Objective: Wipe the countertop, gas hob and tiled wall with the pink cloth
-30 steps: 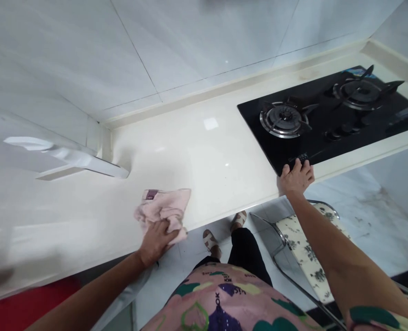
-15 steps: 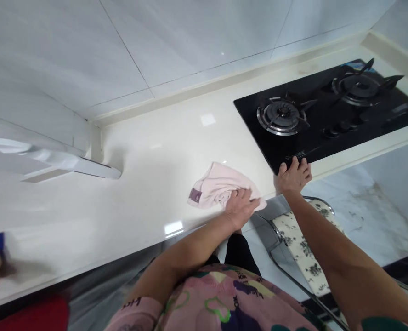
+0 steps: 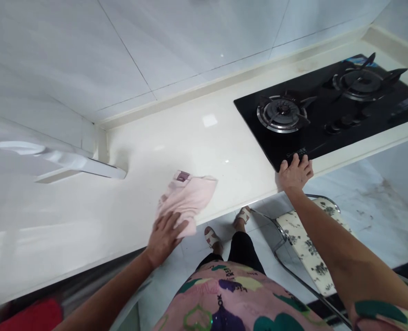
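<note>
A pale pink cloth [image 3: 193, 195] with a dark purple label lies bunched on the white countertop, close to its front edge. My left hand [image 3: 164, 234] presses down on the cloth's near end, fingers curled over the fabric. Further right, my right hand [image 3: 295, 174] rests at the near-left corner of the black gas hob [image 3: 314, 142]. Its fingers are spread, with the tips on the glass and nothing held.
The hob carries two burners with pan supports, the nearer one [image 3: 282, 114] left of the other. A white panel-like object [image 3: 104, 169] projects over the countertop [image 3: 138, 202] at left. A flower-patterned chair [image 3: 305, 253] stands on the floor below my right arm.
My left hand has slid the cloth left along the counter's front edge, and the cloth has turned. My right hand stays put. Another person's hand with something blue has left the left edge.
</note>
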Motion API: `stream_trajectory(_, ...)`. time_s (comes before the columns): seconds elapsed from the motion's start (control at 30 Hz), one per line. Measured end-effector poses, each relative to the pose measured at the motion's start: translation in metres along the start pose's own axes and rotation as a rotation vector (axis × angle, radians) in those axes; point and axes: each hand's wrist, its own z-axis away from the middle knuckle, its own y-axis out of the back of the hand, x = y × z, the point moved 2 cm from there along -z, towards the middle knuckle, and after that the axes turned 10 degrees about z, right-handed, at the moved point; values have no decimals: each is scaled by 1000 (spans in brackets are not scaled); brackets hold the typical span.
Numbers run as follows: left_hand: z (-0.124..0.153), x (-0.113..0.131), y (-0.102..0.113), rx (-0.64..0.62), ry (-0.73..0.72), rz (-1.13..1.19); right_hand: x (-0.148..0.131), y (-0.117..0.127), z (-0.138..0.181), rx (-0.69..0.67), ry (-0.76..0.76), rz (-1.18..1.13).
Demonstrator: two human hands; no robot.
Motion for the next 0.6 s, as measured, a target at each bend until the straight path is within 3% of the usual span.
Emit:
stream_trajectory(0.1,23,-24,6,34,-18,-30,-1,0,0,-6,2,-3)
stream_trajectory(0.2,1,-16,-3,13,-86,-24,0,-1,0,-14,0,4)
stream_trajectory(0.4,-107,60,-31,-165,-85,57,4,-6,-2,-9,23,23)
stream_trajectory(0.6,-215,149,-55,-197,-101,169,3,-5,-3,-9,24,27)
